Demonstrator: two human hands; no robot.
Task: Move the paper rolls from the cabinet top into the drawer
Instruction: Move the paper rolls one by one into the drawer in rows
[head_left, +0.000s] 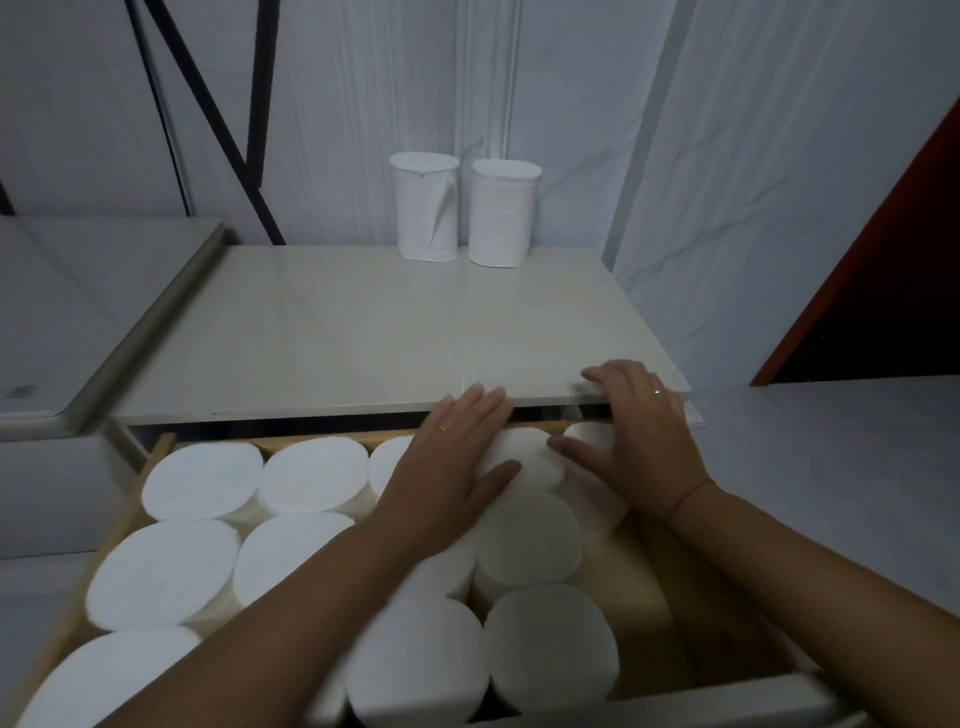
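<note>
Two white paper rolls stand upright side by side at the back of the cabinet top (363, 332), one on the left (425, 208) and one on the right (503, 214). Below, the open wooden drawer (122, 525) holds several upright white rolls. My left hand (457, 462) lies with straight fingers against the left side of a roll (524, 460) at the drawer's back. My right hand (634, 436) curls around another roll (592, 436) at the back right, under the cabinet's front edge.
Bare wooden drawer floor (623, 571) shows on the right side beside the rolls. A glass-topped surface (62, 312) adjoins the cabinet on the left. Black metal frame bars (223, 130) lean against the back wall. A dark red panel (883, 291) stands at the right.
</note>
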